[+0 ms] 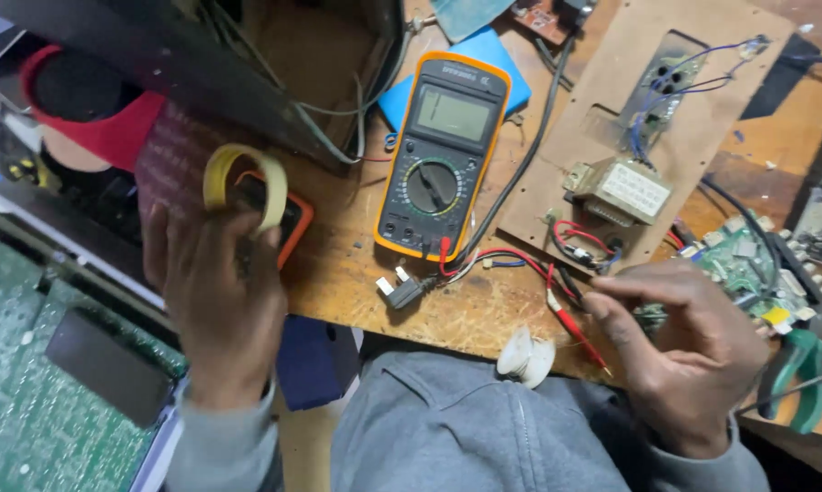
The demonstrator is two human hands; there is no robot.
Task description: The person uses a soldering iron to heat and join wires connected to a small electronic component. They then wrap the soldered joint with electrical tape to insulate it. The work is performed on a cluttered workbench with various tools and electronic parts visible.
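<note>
Bench entry: hands, probe, meter.

My left hand (224,305) grips a yellow tape roll (244,187) at near left; my right hand (689,351) pinches the red probe (577,328), tip off the green circuit board (739,269). Yellow multimeter (443,155) centre, screen blank: no reading yet. Far right, a transformer (622,189) with a white label.

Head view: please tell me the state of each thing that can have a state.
Left hand: holds a yellow tape roll.
Right hand: pinches a red probe.
Multimeter: lies flat, leads plugged in.
Mains plug: unplugged, on the bench.
Green pliers: lying untouched.
</note>
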